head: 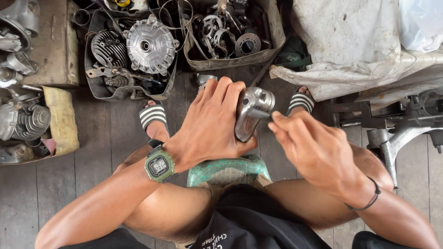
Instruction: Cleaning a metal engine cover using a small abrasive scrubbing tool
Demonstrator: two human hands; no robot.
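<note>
My left hand (213, 121) grips a curved silver metal engine part (250, 112) in front of my knees, fingers wrapped over its left side. My right hand (310, 146) pinches a thin tool, mostly hidden, whose tip rests against the part's right edge. A green digital watch (159, 165) sits on my left wrist and a black cord on my right wrist. I am sitting on a green stool (226, 169), my feet in striped sandals (152, 115) on the plank floor.
A black tray (97, 87) ahead holds a finned cylinder and a round hub (150, 44). Beside it stands a bin of mixed metal parts (229, 32). More engine pieces lie at left (23, 121), a dirty white cloth (350, 46) and a metal frame (397, 133) at right.
</note>
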